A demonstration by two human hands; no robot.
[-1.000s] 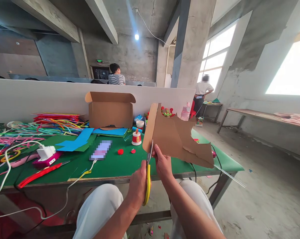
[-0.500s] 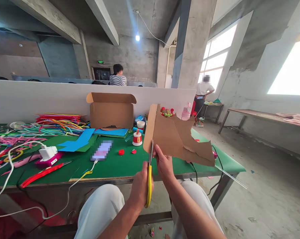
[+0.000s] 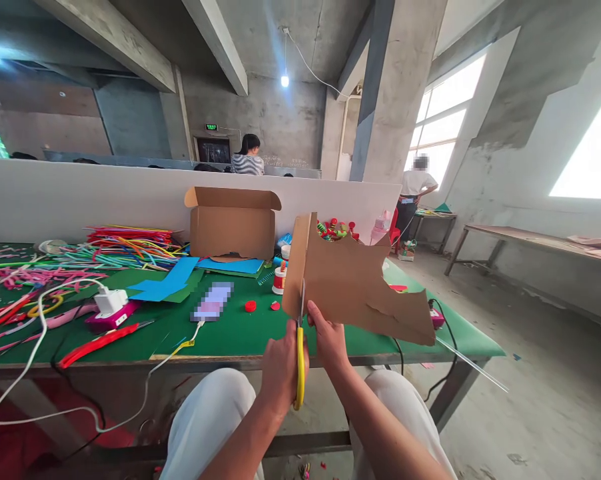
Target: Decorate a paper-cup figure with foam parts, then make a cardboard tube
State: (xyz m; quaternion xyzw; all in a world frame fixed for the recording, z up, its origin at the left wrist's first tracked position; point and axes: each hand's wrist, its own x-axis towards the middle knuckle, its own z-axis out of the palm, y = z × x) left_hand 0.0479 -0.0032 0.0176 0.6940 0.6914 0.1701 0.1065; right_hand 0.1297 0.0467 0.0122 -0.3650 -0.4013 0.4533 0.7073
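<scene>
Green table [image 3: 230, 333] cluttered with craft bits, left hand [image 3: 282, 363] gripping yellow scissors [image 3: 299, 360], blades biting the lower edge of a cardboard sheet [image 3: 350, 283] pinched by right hand [image 3: 328, 337] above the table edge.

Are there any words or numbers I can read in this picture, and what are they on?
None can be read.
Green sign above the far doorway: lit characters, too small to read.
Small white bottle on the table: red label, too small.
Flat thing on the table: blurred out.
Cardboard, box, scissors: no text.
</scene>
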